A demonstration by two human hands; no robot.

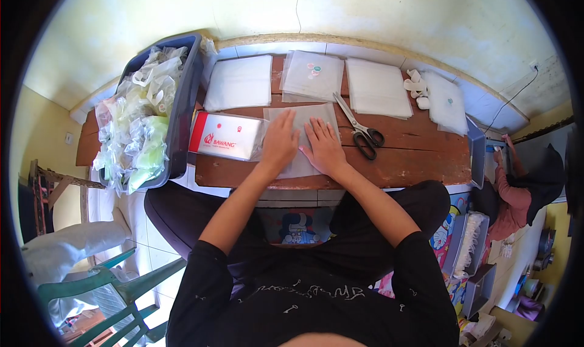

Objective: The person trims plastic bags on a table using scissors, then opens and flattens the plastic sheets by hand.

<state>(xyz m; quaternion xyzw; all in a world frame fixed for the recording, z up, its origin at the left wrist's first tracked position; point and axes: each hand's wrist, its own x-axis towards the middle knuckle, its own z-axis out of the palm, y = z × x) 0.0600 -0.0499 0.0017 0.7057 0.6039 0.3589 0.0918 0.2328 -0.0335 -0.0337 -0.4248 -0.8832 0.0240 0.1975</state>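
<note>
My left hand (280, 141) and my right hand (323, 145) both lie flat on a clear plastic sheet or bag (299, 164) at the front middle of the low wooden table. Their fingers are stretched out, pointing away from me. Left of my left hand is a pack of plastic bags (226, 137) with a red band and "BAWANG" printed on it. Black-handled scissors (363, 134) lie open-bladed just right of my right hand. Behind my hands is a stack of clear plastic (298, 73) with a few small round stickers (314, 69) on top.
More plastic stacks (238, 82) (378, 86) (445, 102) line the table's back, beside white rolls (415, 84). A grey bin (193, 67) full of plastic bags stands left. A green chair (115, 286) is lower left. Another person (517, 195) sits at right near grey trays (468, 243).
</note>
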